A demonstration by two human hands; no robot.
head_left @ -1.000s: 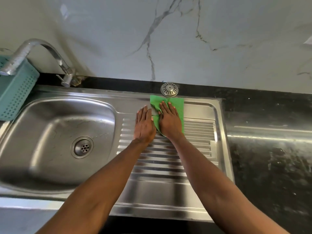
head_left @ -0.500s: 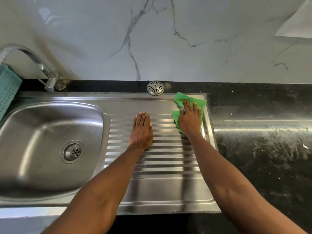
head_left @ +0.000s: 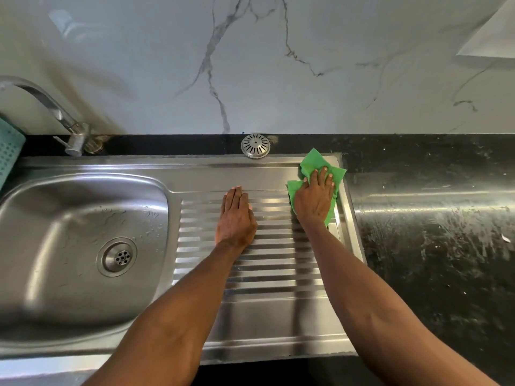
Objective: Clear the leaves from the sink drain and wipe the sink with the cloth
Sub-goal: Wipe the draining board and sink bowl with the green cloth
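Observation:
A steel sink has its bowl on the left and a ribbed drainboard on the right. The round drain in the bowl shows no leaves. My right hand presses flat on a green cloth at the drainboard's far right corner. My left hand rests flat on the ribs, fingers straight, a hand's width left of the cloth.
A loose steel strainer cap lies on the black ledge behind the drainboard. The tap curves over the bowl's far left, beside a teal perforated basket. Wet black countertop extends to the right. A marble wall stands behind.
My right hand slid the green cloth rightward along the drainboard's far edge, from beside my left hand to the right corner. My left hand stayed on the ribs.

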